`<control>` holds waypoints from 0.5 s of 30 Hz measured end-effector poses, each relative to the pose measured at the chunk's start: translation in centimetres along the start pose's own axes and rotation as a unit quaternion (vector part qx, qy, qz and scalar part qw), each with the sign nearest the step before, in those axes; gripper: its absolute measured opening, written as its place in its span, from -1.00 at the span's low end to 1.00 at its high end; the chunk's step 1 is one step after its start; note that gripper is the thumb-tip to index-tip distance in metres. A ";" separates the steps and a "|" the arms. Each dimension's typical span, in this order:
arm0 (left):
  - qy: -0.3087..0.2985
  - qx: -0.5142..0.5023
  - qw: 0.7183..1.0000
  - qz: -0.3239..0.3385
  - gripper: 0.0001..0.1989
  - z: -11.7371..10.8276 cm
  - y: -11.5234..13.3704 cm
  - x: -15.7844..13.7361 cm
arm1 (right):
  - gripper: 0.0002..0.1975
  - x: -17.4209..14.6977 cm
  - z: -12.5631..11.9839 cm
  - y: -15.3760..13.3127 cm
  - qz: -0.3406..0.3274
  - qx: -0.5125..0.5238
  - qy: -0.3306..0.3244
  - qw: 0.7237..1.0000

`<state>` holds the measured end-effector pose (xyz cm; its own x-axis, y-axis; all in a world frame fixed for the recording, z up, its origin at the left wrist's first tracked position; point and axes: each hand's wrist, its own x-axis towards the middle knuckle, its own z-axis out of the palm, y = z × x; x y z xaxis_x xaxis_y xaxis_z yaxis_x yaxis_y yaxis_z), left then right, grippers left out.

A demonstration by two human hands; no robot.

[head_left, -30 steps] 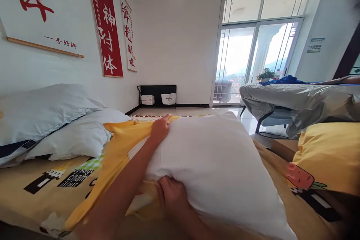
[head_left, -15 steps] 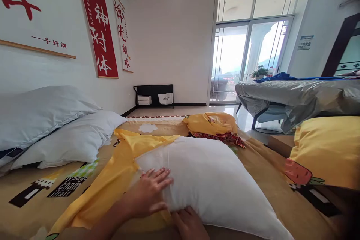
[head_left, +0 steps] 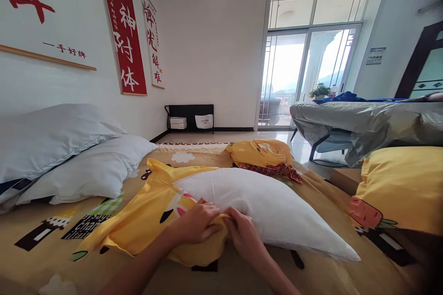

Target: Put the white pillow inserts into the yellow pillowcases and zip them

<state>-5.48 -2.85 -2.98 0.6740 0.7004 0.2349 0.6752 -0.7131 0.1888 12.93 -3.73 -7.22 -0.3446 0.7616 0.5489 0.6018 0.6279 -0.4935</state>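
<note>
In front of me a white pillow [head_left: 277,207] lies on the bed, its left end inside a yellow pillowcase [head_left: 138,216]. The case has dark and pink printed marks, and its empty part spreads out to the left. My left hand [head_left: 197,223] is closed on the bunched edge of the case, above the pillow's near side. Close beside it, my right hand [head_left: 240,228] pinches the same edge, with its fingers against the pillow. Some fingertips of both hands are hidden in the cloth.
Two white pillows [head_left: 86,166] lie at the left by the wall. Folded yellow cloth [head_left: 259,152] is beyond the pillow. At the right is a stuffed yellow pillow [head_left: 404,189] with a carrot print. A covered table [head_left: 346,115] stands behind it.
Both hands have moved up and together onto the case's edge. The near edge of the case is now lifted and gathered over the pillow, whose near side has risen.
</note>
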 end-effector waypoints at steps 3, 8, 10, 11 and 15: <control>0.025 -0.076 0.996 -0.038 -0.74 0.3 -1.0 0.7 | -0.72 -2.0 -1.8 2.1 -0.090 -0.099 0.045 0.990; 0.018 -0.106 0.994 -0.023 -0.64 -0.1 -1.7 0.4 | -0.45 -5.3 -5.8 8.4 -0.125 -0.362 0.178 0.907; -0.015 -0.051 0.999 -0.001 -0.70 -0.2 -0.2 0.7 | -0.51 -4.9 -6.6 10.0 -0.152 -0.368 0.177 0.900; -0.034 -0.012 0.999 -0.002 -0.75 -0.1 0.9 0.9 | -0.54 -4.3 -6.9 10.4 -0.178 -0.365 0.172 0.898; -0.152 0.128 0.979 -0.051 -0.80 2.5 5.3 2.2 | -0.60 0.4 -7.5 8.8 -0.256 -0.371 0.176 0.875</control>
<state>0.35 -4.97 -3.84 0.6316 0.7718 -0.0737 0.7699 -0.6355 -0.0571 23.49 0.87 -6.26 -0.5414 0.2322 0.8080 0.7804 0.4964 0.3802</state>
